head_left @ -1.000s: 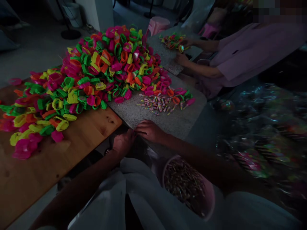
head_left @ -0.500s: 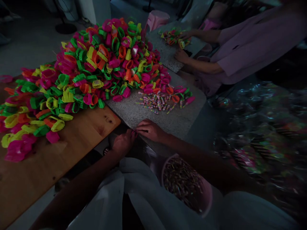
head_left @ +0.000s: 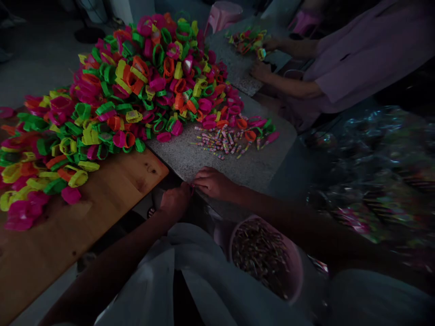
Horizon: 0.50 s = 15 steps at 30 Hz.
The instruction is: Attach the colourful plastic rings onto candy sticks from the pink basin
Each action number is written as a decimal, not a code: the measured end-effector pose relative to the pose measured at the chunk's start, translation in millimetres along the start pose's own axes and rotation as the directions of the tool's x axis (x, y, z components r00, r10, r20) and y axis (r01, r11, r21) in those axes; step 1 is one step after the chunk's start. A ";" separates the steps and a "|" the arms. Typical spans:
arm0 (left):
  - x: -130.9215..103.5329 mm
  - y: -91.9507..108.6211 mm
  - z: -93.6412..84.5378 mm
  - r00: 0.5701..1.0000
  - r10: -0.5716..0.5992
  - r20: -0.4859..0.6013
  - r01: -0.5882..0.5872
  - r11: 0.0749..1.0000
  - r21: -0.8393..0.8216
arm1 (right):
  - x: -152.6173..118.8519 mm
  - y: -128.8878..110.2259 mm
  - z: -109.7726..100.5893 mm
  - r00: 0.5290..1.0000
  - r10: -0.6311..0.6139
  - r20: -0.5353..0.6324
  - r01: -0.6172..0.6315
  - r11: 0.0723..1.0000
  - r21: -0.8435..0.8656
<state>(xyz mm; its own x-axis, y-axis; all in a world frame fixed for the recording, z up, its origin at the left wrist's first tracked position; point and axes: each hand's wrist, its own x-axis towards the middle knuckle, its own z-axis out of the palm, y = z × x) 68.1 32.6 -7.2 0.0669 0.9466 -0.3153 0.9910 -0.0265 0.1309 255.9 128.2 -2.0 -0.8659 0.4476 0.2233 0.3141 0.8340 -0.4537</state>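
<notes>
A small pink piece (head_left: 192, 185) had just come into sight.
The left hand (head_left: 175, 200) and right hand (head_left: 215, 183) met over it, each grip pinched closed on it—at the near corner of the grey surface (head_left: 234, 174). A second earlier it hardly showed; I judged the fingerwork still unfinished. It looked slim and shadowed, its shape too dark to make out.
</notes>
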 end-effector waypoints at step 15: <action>-2.8 1.5 -20.6 1.000 0.016 0.005 -0.016 1.000 -0.007 | 7.8 -20.7 -2.6 0.993 0.036 0.112 0.001 0.950 -0.313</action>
<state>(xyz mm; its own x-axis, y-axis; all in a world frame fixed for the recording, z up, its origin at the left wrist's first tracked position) 67.0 36.4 13.2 0.0831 0.9445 -0.3178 0.9890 -0.0391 0.1424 243.7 115.3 11.4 -0.8921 0.4386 0.1083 0.4196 0.8933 -0.1608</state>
